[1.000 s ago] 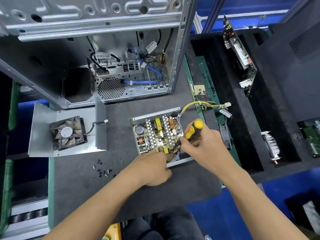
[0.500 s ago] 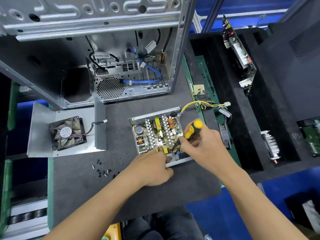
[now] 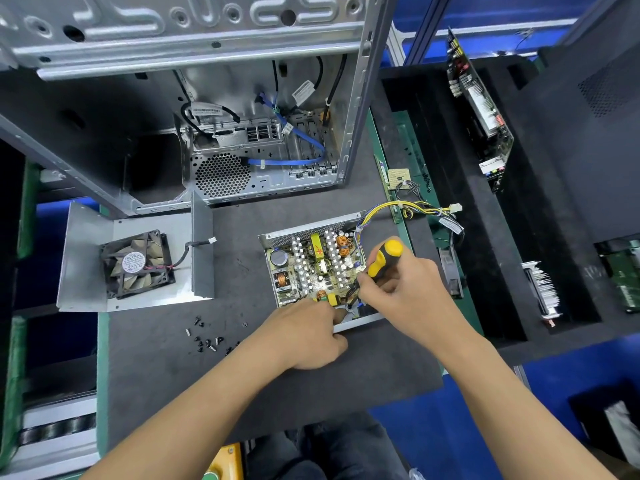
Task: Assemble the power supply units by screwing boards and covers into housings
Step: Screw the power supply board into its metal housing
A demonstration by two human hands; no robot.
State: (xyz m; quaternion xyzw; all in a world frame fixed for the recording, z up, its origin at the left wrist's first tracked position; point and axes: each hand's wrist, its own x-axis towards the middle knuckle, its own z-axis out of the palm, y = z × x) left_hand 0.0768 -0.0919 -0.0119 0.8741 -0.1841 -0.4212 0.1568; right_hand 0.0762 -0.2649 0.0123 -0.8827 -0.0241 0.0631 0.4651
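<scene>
An open metal power supply housing (image 3: 304,233) lies on the dark mat, with a circuit board (image 3: 313,268) full of heatsinks and coils inside it. My right hand (image 3: 412,292) grips a yellow and black screwdriver (image 3: 382,258), tip down at the board's near right corner. My left hand (image 3: 308,334) holds the housing's near edge, its fingers curled over the rim; whether it pinches a screw is hidden. A yellow and black wire bundle (image 3: 412,207) leaves the housing's far right corner. The cover plate (image 3: 90,237) with a black fan (image 3: 136,265) lies to the left.
Several loose black screws (image 3: 207,337) lie on the mat left of my left hand. An open computer case (image 3: 194,98) stands behind the work. Black foam trays on the right hold circuit boards (image 3: 479,109) and a heatsink (image 3: 542,291).
The screwdriver handle has shifted slightly in my right hand at the same corner. My left hand stays on the housing edge.
</scene>
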